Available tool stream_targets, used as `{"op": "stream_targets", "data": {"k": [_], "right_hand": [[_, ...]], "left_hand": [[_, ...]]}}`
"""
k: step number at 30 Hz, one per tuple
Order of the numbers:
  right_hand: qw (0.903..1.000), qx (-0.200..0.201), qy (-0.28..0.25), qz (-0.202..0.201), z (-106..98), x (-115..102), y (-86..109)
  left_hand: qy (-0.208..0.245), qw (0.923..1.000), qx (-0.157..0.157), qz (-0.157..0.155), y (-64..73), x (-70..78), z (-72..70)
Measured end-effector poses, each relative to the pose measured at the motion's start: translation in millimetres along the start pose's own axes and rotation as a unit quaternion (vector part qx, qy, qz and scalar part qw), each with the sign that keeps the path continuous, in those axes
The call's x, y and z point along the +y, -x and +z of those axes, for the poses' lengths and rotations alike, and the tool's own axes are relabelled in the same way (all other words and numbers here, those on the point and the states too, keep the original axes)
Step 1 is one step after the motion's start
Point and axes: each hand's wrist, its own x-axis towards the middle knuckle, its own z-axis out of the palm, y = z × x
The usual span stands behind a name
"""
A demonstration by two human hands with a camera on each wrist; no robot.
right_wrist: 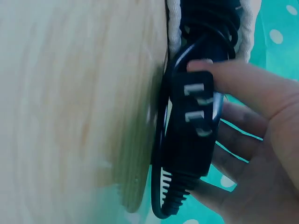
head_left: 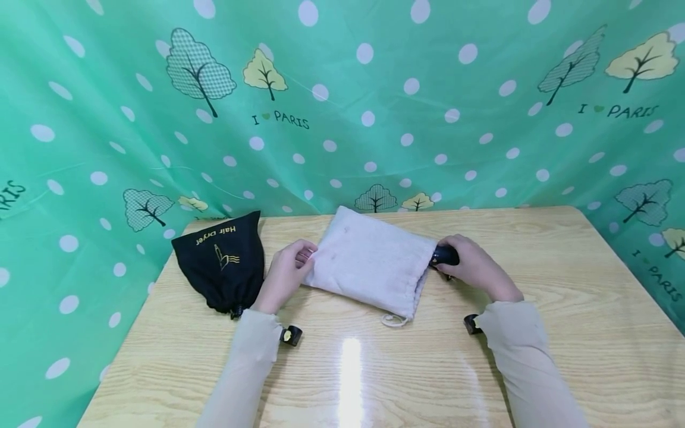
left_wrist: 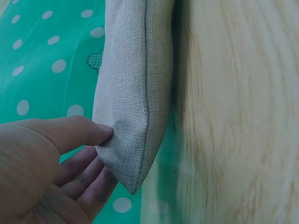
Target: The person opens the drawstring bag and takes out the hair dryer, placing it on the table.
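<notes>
Fingers point(left_wrist: 86, 130) of the left hand point(head_left: 286, 270) pinch the soft-looking bag point(head_left: 369, 258); the right hand point(head_left: 473, 261) grips the handle point(head_left: 446, 255), likely stiffer, surer.

Head cam's bright and pretty even, but there's a blown-out glare streak point(head_left: 351, 380) on the table point(head_left: 567, 261) right in front of the pale bag point(head_left: 369, 261), plus a fainter one off its near right. Curtain point(head_left: 342, 71) dots look stretched way out from the bag. Left wrist cam's dimmer, bag weave crisp, dark shadow along its edge. Right wrist's hazy, table grain smeared beside the bag's mouth, glossy highlights on the black handle point(right_wrist: 217, 109).
</notes>
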Motion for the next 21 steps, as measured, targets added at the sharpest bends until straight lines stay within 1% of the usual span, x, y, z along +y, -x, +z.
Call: {"op": "stream_targets", "data": {"k": [4, 9, 15, 21], "right_hand": [[0.9999, 0.011, 0.005, 0.002, 1.5, 1.0, -1.1], [0.9998, 0.018, 0.005, 0.009, 2.7, 1.5, -2.1], [0.9998, 0.016, 0.012, 0.008, -0.1, -0.4, 0.2], [0.9995, 0.020, 0.024, 0.003, -2.6, 1.2, 2.1]], "left_hand": [[-0.005, 0.9999, 0.001, 0.009, 0.1, -0.2, 0.0], [-0.010, 0.9999, 0.003, 0.013, 0.7, -1.1, -0.4], [-0.009, 0.9999, 0.001, 0.006, 1.1, -0.9, -1.5], [-0.014, 0.9998, 0.003, 0.010, 1.0, -2.2, -2.5]]}}
